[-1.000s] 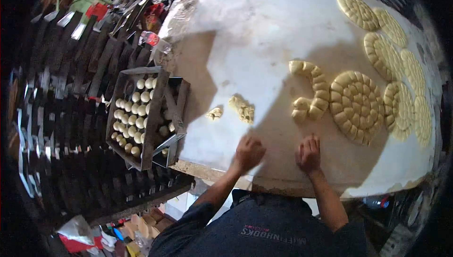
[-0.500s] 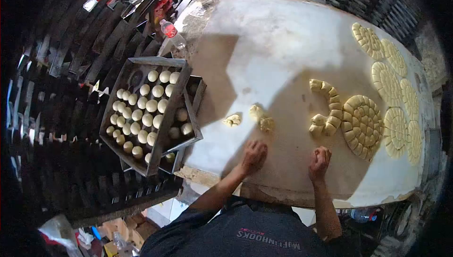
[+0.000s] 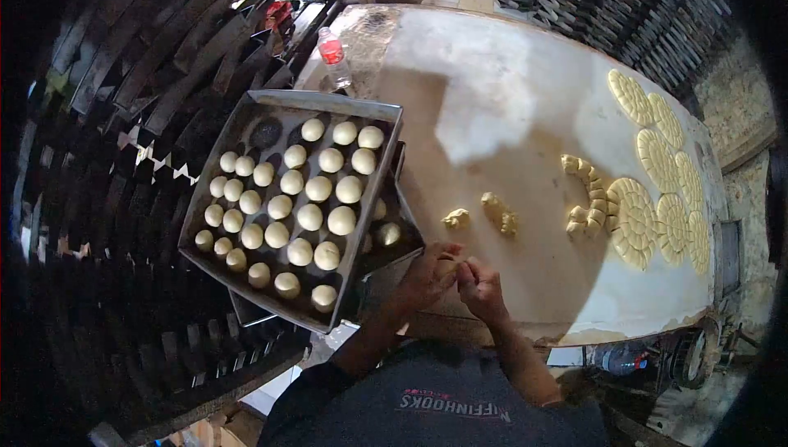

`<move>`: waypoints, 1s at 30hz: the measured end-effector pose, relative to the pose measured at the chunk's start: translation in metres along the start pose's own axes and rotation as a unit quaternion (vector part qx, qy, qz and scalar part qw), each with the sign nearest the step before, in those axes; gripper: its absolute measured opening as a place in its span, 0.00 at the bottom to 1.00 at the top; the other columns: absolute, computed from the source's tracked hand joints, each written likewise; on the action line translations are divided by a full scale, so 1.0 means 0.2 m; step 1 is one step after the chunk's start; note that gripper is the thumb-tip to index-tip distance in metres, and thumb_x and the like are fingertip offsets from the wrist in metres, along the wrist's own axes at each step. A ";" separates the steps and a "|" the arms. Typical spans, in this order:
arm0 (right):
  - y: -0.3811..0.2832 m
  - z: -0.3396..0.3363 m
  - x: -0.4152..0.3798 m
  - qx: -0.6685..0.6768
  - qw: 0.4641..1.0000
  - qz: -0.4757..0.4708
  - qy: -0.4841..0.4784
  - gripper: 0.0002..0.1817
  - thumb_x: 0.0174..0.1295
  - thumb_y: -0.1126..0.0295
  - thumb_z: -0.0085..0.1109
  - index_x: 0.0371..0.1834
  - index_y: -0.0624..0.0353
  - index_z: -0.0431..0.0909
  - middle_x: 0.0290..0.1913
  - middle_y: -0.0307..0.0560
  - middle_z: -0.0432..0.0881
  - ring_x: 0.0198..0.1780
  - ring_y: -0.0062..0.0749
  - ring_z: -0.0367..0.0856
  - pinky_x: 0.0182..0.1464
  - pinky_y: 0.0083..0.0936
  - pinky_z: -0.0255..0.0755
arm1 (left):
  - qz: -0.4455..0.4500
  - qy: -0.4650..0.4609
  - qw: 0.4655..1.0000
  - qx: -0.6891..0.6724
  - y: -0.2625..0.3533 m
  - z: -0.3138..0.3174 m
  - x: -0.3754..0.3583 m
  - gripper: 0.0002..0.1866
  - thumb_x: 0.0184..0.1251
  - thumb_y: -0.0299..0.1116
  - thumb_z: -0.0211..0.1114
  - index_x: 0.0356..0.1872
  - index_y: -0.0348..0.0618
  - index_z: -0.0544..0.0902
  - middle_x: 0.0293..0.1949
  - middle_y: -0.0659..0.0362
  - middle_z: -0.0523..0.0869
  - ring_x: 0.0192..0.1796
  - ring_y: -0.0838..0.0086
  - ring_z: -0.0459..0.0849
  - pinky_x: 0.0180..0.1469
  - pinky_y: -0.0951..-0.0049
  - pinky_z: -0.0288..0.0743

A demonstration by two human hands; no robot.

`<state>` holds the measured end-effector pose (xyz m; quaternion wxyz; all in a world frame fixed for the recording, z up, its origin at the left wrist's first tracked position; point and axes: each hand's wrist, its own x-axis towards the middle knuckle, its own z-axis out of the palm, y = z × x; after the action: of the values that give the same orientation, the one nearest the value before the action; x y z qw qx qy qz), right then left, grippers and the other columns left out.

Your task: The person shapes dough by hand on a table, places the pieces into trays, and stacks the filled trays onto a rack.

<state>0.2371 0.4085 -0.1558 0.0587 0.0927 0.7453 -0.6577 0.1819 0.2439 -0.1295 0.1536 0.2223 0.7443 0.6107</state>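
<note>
My left hand point(image 3: 428, 276) and my right hand point(image 3: 483, 289) meet over the front edge of the table, fingers curled together. Between them the fingertips are closed, and what they hold, if anything, is too hidden to name. Just beyond lie a small lump of dough point(image 3: 455, 218) and a longer, lumpy dough piece point(image 3: 500, 215). Further right, a curved row of cut dough pieces point(image 3: 597, 192) rests beside a round, scored dough disc point(image 3: 632, 224).
At left, a metal tray point(image 3: 394, 131) of dough balls sits over another tray point(image 3: 408, 242). A plastic bottle point(image 3: 334, 57) stands behind it. More scored discs point(image 3: 657, 158) line the right side of the table point(image 3: 525, 275).
My hands were apart, both curled; the right has moved left to meet the left. The view has turned left, so the trays look nearer. The dough on the table looks unchanged.
</note>
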 end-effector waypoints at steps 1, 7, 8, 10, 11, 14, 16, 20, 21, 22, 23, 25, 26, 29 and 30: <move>-0.07 0.04 0.03 -0.134 0.982 -0.134 0.017 0.08 0.68 0.69 0.55 0.40 0.63 0.78 0.31 0.59 0.80 0.26 0.51 0.79 0.26 0.37 0.71 | -0.002 -0.001 1.000 -0.003 -0.03 -0.05 -0.04 0.17 0.74 0.32 0.58 0.60 0.40 0.74 0.44 0.49 0.85 0.51 0.66 0.85 0.52 0.67 0.78; 0.08 -0.11 0.13 -0.358 0.902 -0.226 0.085 0.08 0.63 0.69 0.61 0.38 0.63 0.78 0.32 0.56 0.77 0.36 0.56 0.79 0.39 0.44 0.75 | -0.068 -0.203 0.968 0.129 -0.15 -0.08 -0.18 0.17 0.73 0.41 0.56 0.45 0.35 0.81 0.43 0.44 0.84 0.54 0.60 0.83 0.58 0.63 0.73; 0.07 -0.18 0.20 -0.311 0.912 -0.207 0.167 0.07 0.61 0.71 0.62 0.38 0.62 0.78 0.35 0.55 0.77 0.39 0.55 0.79 0.40 0.44 0.76 | -0.072 -0.229 0.971 0.006 -0.09 -0.06 -0.19 0.16 0.72 0.40 0.57 0.46 0.36 0.82 0.44 0.45 0.85 0.52 0.61 0.83 0.56 0.63 0.73; 0.12 -0.35 0.31 -0.257 0.913 -0.198 0.246 0.07 0.59 0.72 0.63 0.38 0.62 0.79 0.38 0.55 0.77 0.41 0.55 0.79 0.41 0.44 0.76 | -0.068 -0.246 0.961 -0.110 -0.07 0.00 -0.18 0.16 0.71 0.40 0.58 0.47 0.37 0.83 0.44 0.46 0.85 0.50 0.61 0.84 0.55 0.64 0.74; 0.20 -0.46 0.35 -0.326 0.885 -0.245 0.226 0.08 0.57 0.73 0.64 0.38 0.62 0.79 0.41 0.55 0.77 0.43 0.54 0.79 0.41 0.43 0.76 | -0.093 -0.224 0.967 -0.078 -0.12 0.05 -0.17 0.17 0.71 0.41 0.59 0.49 0.39 0.83 0.43 0.48 0.86 0.47 0.62 0.85 0.52 0.63 0.75; 0.33 -0.56 0.36 -0.393 0.879 -0.203 0.179 0.08 0.57 0.71 0.64 0.39 0.61 0.81 0.48 0.60 0.74 0.44 0.52 0.78 0.42 0.42 0.76 | -0.143 -0.173 0.974 0.006 -0.05 0.21 -0.09 0.15 0.71 0.40 0.61 0.49 0.40 0.84 0.38 0.52 0.86 0.40 0.69 0.83 0.46 0.65 0.77; 0.34 -0.56 0.33 -0.403 0.887 -0.183 0.133 0.11 0.61 0.67 0.60 0.43 0.61 0.82 0.51 0.62 0.70 0.43 0.53 0.77 0.46 0.44 0.76 | -0.159 -0.137 0.976 0.057 -0.01 0.32 -0.01 0.13 0.71 0.37 0.62 0.47 0.39 0.85 0.34 0.55 0.85 0.35 0.74 0.81 0.43 0.68 0.77; 0.47 -0.59 0.12 -0.044 0.993 -0.010 0.110 0.21 0.66 0.59 0.55 0.54 0.63 0.77 0.52 0.64 0.72 0.49 0.52 0.80 0.56 0.45 0.72 | -0.053 0.002 0.996 0.078 -0.14 0.63 0.12 0.14 0.68 0.36 0.65 0.50 0.41 0.85 0.41 0.49 0.89 0.41 0.64 0.89 0.45 0.63 0.81; 0.50 -0.59 0.03 -0.062 0.993 -0.044 0.090 0.21 0.69 0.57 0.52 0.51 0.66 0.79 0.44 0.59 0.77 0.40 0.46 0.81 0.48 0.40 0.75 | -0.051 -0.016 0.993 0.106 -0.17 0.70 0.14 0.14 0.67 0.34 0.66 0.50 0.41 0.85 0.43 0.49 0.89 0.42 0.63 0.89 0.46 0.64 0.81; 0.49 -0.62 -0.05 -0.078 0.991 -0.076 0.071 0.23 0.72 0.56 0.50 0.49 0.68 0.81 0.35 0.54 0.82 0.32 0.39 0.82 0.39 0.34 0.77 | -0.054 -0.020 0.992 0.114 -0.14 0.78 0.14 0.14 0.67 0.34 0.66 0.50 0.41 0.85 0.43 0.49 0.89 0.42 0.63 0.89 0.46 0.64 0.81; 0.48 -0.70 -0.12 -0.068 0.992 -0.077 0.074 0.23 0.72 0.56 0.50 0.49 0.68 0.81 0.35 0.54 0.82 0.32 0.39 0.82 0.39 0.34 0.77 | -0.079 -0.045 0.985 0.147 -0.11 0.86 0.16 0.14 0.67 0.32 0.66 0.51 0.41 0.84 0.44 0.50 0.89 0.44 0.63 0.89 0.47 0.65 0.82; 0.40 -0.88 -0.26 -0.035 0.998 -0.004 0.055 0.23 0.69 0.51 0.55 0.45 0.65 0.74 0.26 0.56 0.82 0.33 0.50 0.85 0.37 0.41 0.77 | -0.046 -0.089 0.978 0.185 -0.07 1.00 0.17 0.16 0.69 0.31 0.64 0.56 0.42 0.82 0.51 0.49 0.87 0.50 0.62 0.87 0.51 0.63 0.81; 0.40 -0.95 -0.29 -0.030 0.998 -0.005 0.056 0.23 0.69 0.51 0.55 0.45 0.65 0.74 0.26 0.56 0.82 0.33 0.50 0.85 0.37 0.41 0.77 | -0.047 -0.091 0.976 0.190 -0.07 1.08 0.18 0.16 0.69 0.31 0.64 0.56 0.42 0.82 0.51 0.49 0.87 0.50 0.62 0.87 0.51 0.63 0.81; 0.39 -1.15 -0.35 -0.147 0.974 -0.076 0.154 0.21 0.70 0.53 0.56 0.38 0.64 0.71 0.22 0.55 0.80 0.26 0.52 0.83 0.30 0.40 0.76 | -0.086 -0.145 0.985 0.045 -0.02 1.33 0.25 0.21 0.71 0.31 0.60 0.64 0.42 0.75 0.52 0.47 0.83 0.54 0.56 0.83 0.57 0.64 0.77; 0.38 -1.21 -0.35 -0.159 0.967 -0.096 0.174 0.20 0.70 0.53 0.56 0.37 0.63 0.70 0.22 0.56 0.79 0.26 0.53 0.83 0.29 0.41 0.75 | -0.087 -0.143 0.985 0.048 0.02 1.39 0.29 0.21 0.71 0.31 0.60 0.64 0.42 0.75 0.52 0.47 0.83 0.54 0.56 0.83 0.57 0.64 0.77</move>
<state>0.3301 0.6526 -0.1836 -0.1219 0.1234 0.8442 -0.5073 0.2723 0.5077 -0.1807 0.3000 0.2489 0.7597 0.5204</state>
